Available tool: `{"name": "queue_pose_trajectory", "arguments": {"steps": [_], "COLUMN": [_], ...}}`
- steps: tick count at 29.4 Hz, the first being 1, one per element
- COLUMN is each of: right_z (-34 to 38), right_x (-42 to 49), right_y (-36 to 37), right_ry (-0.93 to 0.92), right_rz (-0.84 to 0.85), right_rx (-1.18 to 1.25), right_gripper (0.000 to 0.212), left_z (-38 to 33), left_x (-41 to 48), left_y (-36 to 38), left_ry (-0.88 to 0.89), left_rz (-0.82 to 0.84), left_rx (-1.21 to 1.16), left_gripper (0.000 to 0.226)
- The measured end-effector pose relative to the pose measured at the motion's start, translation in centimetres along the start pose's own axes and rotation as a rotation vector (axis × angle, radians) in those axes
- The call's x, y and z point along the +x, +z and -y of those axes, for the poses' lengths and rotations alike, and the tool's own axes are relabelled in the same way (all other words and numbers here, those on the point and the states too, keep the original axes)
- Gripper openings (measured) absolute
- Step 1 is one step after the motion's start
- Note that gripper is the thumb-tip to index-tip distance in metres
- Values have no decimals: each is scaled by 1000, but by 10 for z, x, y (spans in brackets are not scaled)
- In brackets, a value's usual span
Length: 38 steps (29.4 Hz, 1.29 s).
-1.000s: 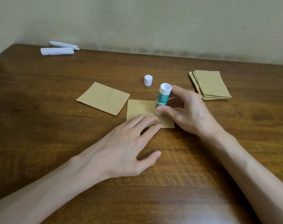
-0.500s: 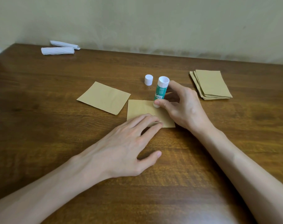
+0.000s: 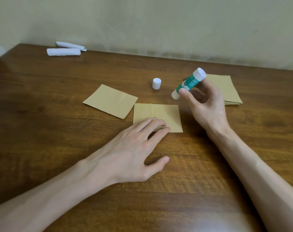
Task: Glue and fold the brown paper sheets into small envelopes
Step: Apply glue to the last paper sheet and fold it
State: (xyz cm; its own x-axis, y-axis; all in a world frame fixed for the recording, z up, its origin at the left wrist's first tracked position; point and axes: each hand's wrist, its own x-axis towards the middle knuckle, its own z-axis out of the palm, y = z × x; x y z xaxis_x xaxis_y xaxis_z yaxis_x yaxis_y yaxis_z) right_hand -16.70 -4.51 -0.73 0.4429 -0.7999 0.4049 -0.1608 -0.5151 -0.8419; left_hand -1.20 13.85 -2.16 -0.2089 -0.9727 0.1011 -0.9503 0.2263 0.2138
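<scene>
A brown paper sheet (image 3: 160, 113) lies flat in the middle of the wooden table (image 3: 42, 124). My left hand (image 3: 134, 148) presses its near edge with straight fingertips. My right hand (image 3: 207, 108) holds a green and white glue stick (image 3: 190, 82) tilted in the air, above and to the right of the sheet. The stick's white cap (image 3: 156, 83) stands on the table behind the sheet. A second brown piece (image 3: 111, 101) lies to the left, and a stack of brown sheets (image 3: 229, 91) lies behind my right hand.
Two rolled white papers (image 3: 63, 51) lie at the far left of the table near the pale wall (image 3: 159, 22). The table's far left corner (image 3: 19, 45) is in sight.
My right hand has lifted the glue stick off the sheet, up and to the right, and tilted it. My left hand stays on the sheet's near edge.
</scene>
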Motion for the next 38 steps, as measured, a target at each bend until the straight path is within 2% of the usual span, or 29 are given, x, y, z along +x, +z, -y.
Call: {"name": "queue_pose_trajectory", "arguments": {"steps": [6,10,14,19,25,28,32,38], "right_z": [1,0,1,2,5,5,4,0], "right_x": [-12,-15,-15,-15,-11,-12,-12,-8], "right_y": [-2,3,2,5,-3,-1,-2,-3], "right_ry": [-14,-39,-50,-83,-76,-153,-123,-97], "right_rz": [261,374,388,302,423,396,314,398], "right_rx": [-41,-93,-119,-132,-228,-269,-230,-250], "right_gripper": [25,33,30,31,30,21,30,17], "left_z": [-1,-2,-2,-1,-1,-1,-1,0], "left_x": [-2,-1,-1,-1,-1,-1,-1,-1], "left_y": [1,-1,0,0,0,0,0,0], "left_ry": [-7,-10,-17,-1,-5,-1,4,3], "left_rz": [-25,-27,-16,-14,-11,-11,-14,-11], "left_rx": [3,27,37,9,4,6,6,19], "left_gripper": [72,70,73,74,73,73,73,74]}}
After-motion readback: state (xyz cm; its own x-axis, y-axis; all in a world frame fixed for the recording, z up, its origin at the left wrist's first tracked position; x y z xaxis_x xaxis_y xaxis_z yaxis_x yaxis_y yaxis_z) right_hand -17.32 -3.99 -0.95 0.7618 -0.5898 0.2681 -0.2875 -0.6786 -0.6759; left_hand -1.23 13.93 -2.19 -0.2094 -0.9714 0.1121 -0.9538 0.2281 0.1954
